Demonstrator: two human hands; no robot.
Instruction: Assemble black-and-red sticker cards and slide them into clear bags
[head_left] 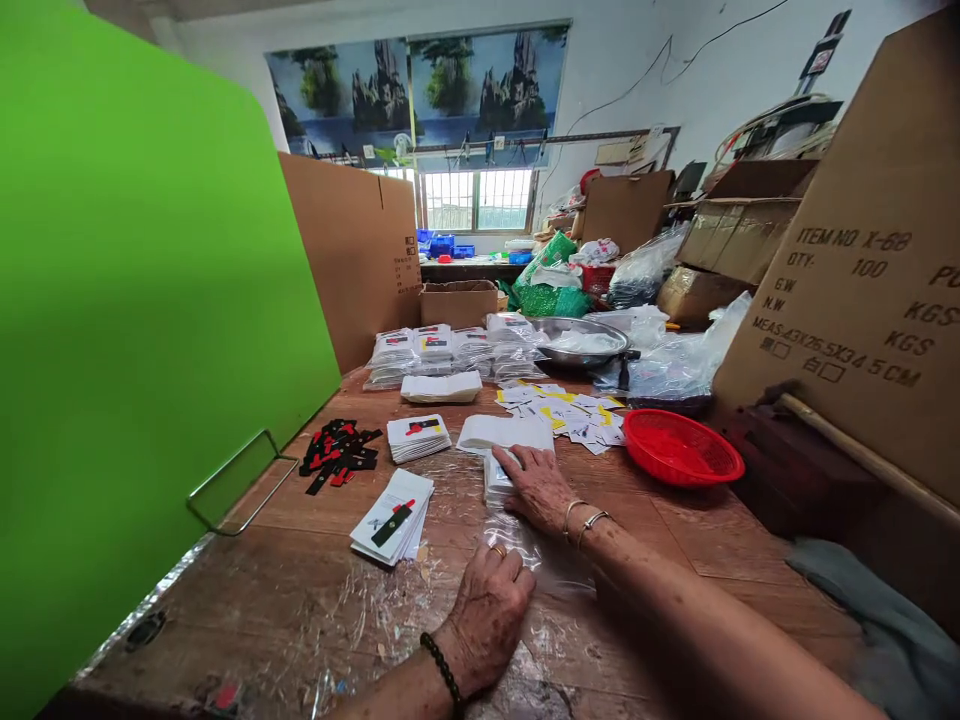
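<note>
My right hand (538, 486) lies fingers-forward on a small stack of white cards (496, 478) at the mouth of a clear plastic bag (536, 560) on the wooden table (300, 590). My left hand (487, 612) presses down on the bag's near end, fingers curled. To the left lie a fanned pile of white cards with a black strip on top (393, 516), another card stack (417, 436) and a heap of black and red strips (337, 455). A white pile (504, 432) sits just beyond my right hand.
A red plastic basket (681, 447) stands right of my hand. Loose printed cards (566, 408), bagged packs (450, 352) and a metal bowl (581, 342) lie further back. Cardboard boxes (862, 280) crowd the right; a green panel (127, 330) walls the left.
</note>
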